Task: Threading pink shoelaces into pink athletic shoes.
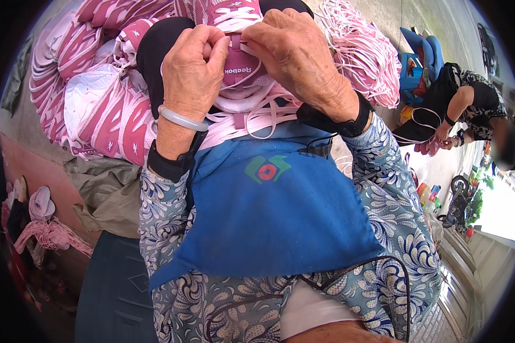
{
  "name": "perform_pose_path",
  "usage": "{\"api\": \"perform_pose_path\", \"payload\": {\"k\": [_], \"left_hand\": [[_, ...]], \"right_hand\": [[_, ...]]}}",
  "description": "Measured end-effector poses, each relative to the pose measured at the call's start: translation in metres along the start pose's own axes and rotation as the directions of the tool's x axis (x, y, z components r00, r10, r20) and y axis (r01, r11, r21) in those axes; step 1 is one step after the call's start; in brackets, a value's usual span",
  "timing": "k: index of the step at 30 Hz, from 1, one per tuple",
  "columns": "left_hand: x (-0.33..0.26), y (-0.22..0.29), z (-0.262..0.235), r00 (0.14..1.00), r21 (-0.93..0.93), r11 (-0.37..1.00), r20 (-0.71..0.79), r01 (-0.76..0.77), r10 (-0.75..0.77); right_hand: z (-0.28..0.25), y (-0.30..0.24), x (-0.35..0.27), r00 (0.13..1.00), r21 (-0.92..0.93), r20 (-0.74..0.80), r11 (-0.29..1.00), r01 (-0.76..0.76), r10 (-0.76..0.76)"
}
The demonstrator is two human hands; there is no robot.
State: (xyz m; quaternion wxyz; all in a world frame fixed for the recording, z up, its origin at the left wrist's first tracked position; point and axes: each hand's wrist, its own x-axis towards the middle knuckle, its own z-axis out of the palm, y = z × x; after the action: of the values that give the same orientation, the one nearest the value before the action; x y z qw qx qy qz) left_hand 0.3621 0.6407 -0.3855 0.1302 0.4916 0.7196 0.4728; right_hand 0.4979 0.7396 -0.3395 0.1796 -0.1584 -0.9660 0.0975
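Observation:
A dark pink shoe upper (234, 77) rests on my lap, its tongue toward me and rows of pale lace (237, 18) crossing its far part. My left hand (193, 71) is closed in a pinch at the left edge of the tongue, and my right hand (296, 60) pinches at the right edge. Both seem to grip the pale lace by the tongue's loop, though the fingers mostly cover it. Long loose laces (263, 117) trail below the upper, over my blue apron (269, 223).
Stacked pink shoe uppers (109, 114) lie to my left. A heap of pale pink laces (363, 54) lies to the right. Beyond it, another person (463, 108) handles pink pieces beside a blue chair (423, 51). A grey-green cloth (106, 188) lies at left.

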Motion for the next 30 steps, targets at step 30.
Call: {"api": "perform_pose_path", "payload": {"k": [30], "left_hand": [[0.002,0.009,-0.009,0.964,0.435,0.862,0.167,-0.262,0.208]], "right_hand": [[0.038,-0.013,-0.002,0.987,-0.052,-0.153,0.997,-0.054,0.045]]}}
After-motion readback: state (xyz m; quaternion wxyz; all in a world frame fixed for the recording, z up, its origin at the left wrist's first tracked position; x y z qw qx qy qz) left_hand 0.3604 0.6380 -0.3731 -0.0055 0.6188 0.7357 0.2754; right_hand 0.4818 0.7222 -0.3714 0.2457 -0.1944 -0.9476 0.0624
